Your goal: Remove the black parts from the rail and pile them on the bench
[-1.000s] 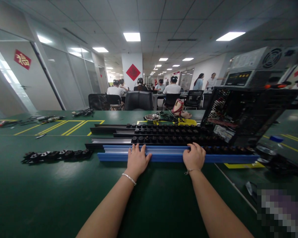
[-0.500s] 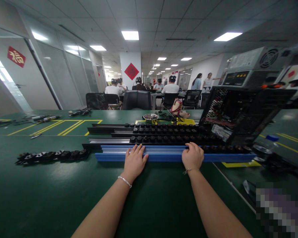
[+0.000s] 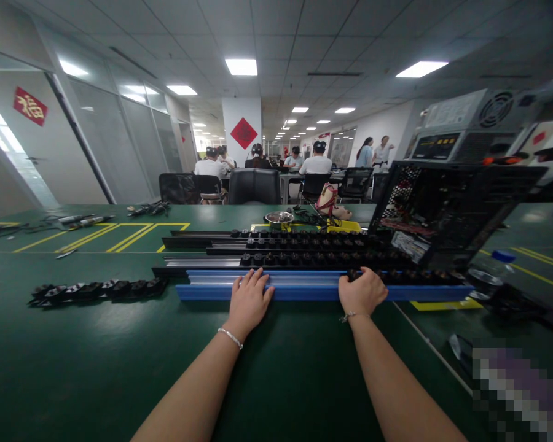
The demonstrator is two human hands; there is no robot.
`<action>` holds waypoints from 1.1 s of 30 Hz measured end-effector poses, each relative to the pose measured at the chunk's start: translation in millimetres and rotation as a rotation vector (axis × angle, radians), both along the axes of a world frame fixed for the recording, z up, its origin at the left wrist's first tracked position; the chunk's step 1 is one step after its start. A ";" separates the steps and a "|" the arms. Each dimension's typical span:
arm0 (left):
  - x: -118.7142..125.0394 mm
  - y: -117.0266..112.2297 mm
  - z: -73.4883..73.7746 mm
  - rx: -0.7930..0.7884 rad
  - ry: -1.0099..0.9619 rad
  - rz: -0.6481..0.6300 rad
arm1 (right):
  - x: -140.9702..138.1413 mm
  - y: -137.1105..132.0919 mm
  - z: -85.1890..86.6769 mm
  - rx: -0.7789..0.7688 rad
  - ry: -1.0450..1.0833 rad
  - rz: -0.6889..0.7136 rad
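A long blue channel rail [image 3: 304, 293] lies lengthwise on the green table in front of me. My left hand [image 3: 250, 301] rests on its left half, fingers stretched out and slightly spread over the channel. Further right, my right hand [image 3: 362, 294] is curled at the rail, thumb and fingers closing around a small black part [image 3: 352, 274] in the channel. The palm side is hidden. A row of similar black parts [image 3: 424, 277] fills the rail's right end. Behind stand black rails [image 3: 203, 263] partly filled with such parts, and a loose row of them [image 3: 96, 291] lies at the left.
At the right stands an open computer case [image 3: 461, 209] with power supplies [image 3: 479, 116] on top. A clear blue-capped bottle [image 3: 491, 270] is near it. Metal bowl [image 3: 279, 218], yellow tray [image 3: 345, 227] and tools [image 3: 83, 221] lie farther back. People sit beyond.
My right hand has shifted slightly right and rotated, and a black part now shows between its thumb and fingers. My left hand stays put on the rail.
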State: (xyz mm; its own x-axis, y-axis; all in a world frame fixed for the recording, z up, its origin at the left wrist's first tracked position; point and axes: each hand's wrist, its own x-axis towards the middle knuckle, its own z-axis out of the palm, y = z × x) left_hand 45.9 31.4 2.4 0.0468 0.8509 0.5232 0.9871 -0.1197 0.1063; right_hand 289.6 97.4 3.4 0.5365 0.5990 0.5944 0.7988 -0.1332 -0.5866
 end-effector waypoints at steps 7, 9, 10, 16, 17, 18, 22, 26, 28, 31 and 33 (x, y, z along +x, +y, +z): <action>0.5 -1.5 1.1 0.003 0.001 -0.001 | 0.2 0.1 -4.4 -0.066 -0.023 -0.014; 0.3 -1.7 0.9 0.001 0.001 -0.001 | -1.0 -0.2 -3.9 -0.075 -0.011 -0.008; 0.2 -1.7 0.8 0.000 0.001 0.000 | -1.6 -0.4 -3.5 -0.079 -0.005 -0.003; 0.6 -1.0 1.8 -0.012 -0.006 0.001 | -4.0 -1.7 -0.7 -0.105 0.035 0.040; 0.7 -1.0 2.1 -0.015 -0.007 0.000 | -4.2 -2.1 -0.3 -0.109 0.034 0.047; 0.8 -1.1 2.4 -0.017 -0.008 0.001 | -4.4 -2.4 0.1 -0.111 0.027 0.053; 1.0 -1.5 2.3 -0.010 -0.006 0.001 | -5.1 -3.0 -0.2 -0.101 -0.027 0.079; 1.0 -1.7 1.9 -0.006 -0.003 0.002 | -5.3 -1.9 -2.8 -0.082 -0.073 0.113; 1.1 -1.7 2.1 -0.007 -0.005 0.002 | -5.4 -1.5 -3.6 -0.083 -0.086 0.124; 1.3 -2.1 2.7 -0.006 -0.002 0.002 | -6.0 -1.8 -3.4 -0.096 -0.102 0.133; 1.6 -2.5 3.2 -0.007 0.004 0.002 | -6.7 -2.3 -2.7 -0.104 -0.112 0.133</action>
State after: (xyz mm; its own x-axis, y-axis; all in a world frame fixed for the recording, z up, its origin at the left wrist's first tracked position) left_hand 47.4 28.9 5.6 0.0473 0.8545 0.5172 0.9877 -0.1173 0.1035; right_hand 282.9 95.1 0.7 0.3823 0.7215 0.5774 0.8729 -0.0770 -0.4817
